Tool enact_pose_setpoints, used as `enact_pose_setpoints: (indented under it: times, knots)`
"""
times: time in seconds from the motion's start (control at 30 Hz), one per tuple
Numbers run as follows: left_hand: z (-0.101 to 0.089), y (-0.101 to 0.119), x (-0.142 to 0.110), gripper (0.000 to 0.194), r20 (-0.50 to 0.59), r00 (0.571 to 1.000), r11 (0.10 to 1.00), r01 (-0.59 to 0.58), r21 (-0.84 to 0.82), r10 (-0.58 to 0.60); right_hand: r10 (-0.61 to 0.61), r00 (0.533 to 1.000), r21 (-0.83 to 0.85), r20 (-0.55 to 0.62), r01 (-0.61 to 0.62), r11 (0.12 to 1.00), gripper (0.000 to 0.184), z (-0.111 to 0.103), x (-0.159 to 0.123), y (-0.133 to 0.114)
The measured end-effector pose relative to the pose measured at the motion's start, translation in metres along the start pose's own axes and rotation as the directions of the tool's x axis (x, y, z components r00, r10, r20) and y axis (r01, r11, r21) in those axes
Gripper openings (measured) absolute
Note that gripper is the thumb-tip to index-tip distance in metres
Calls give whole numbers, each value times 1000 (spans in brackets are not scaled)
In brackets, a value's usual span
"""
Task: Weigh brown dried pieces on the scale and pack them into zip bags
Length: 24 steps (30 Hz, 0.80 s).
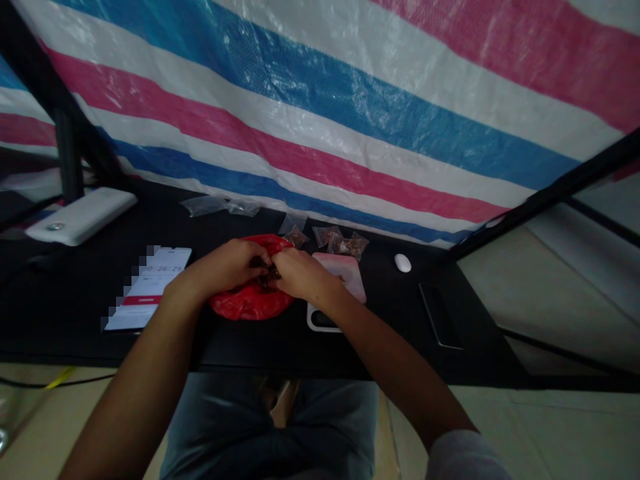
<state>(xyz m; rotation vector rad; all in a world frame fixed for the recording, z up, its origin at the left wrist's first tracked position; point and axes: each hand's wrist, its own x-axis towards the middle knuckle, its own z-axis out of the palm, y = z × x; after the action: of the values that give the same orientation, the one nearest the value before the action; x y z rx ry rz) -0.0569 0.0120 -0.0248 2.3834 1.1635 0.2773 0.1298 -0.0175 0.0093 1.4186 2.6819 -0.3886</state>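
Observation:
A red plastic bag (251, 303) lies on the black table with its mouth turned up, and small dark brown pieces (270, 275) show inside. My left hand (237, 263) reaches into the mouth from the left, thumb and fingers curled inward. From the right my right hand (297, 270) dips in as well, its fingertips bent down among the pieces and mostly hidden. What either hand grips is too small and dark to make out. Just right of the bag is a white scale (316, 320) with a pink tray (353, 270) on top, partly behind my right wrist.
Behind the bag lie small filled zip bags (350, 245) and flat clear bags (207, 205). A lit phone (150, 287) and a white power bank (83, 217) are left. A white mouse (403, 263) and a dark phone (440, 317) are right. Striped sheeting (320, 120) hangs behind.

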Motion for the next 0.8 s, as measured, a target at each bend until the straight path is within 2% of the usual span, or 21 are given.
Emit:
enact_pose_setpoints:
  times: [0.13,0.27,0.47,0.63,0.73,0.8]
  knots:
    - [5,1,1,21,58,998,999,20,-42,-18,16,1000,-21,27,-15,1000,27,1,0,5]
    - [9,2,3,22,64,998,999,12,-43,-9,28,999,-12,40,-27,1000,27,-1,1,5]
    - [4,3,2,22,51,999,1000,-15,24,14,33,999,9,18,-33,999,22,-2,1,11]
    - [5,2,3,26,14,1000,999,-24,36,24,27,998,35,-54,-25,999,20,-2,0,19]
    - [6,-1,4,26,19,999,999,-30,35,30,-21,991,99,-131,34,994,18,-3,-1,24]
    - [7,-2,5,26,23,999,999,-30,23,30,-2,985,166,-171,31,986,17,-8,-5,28]
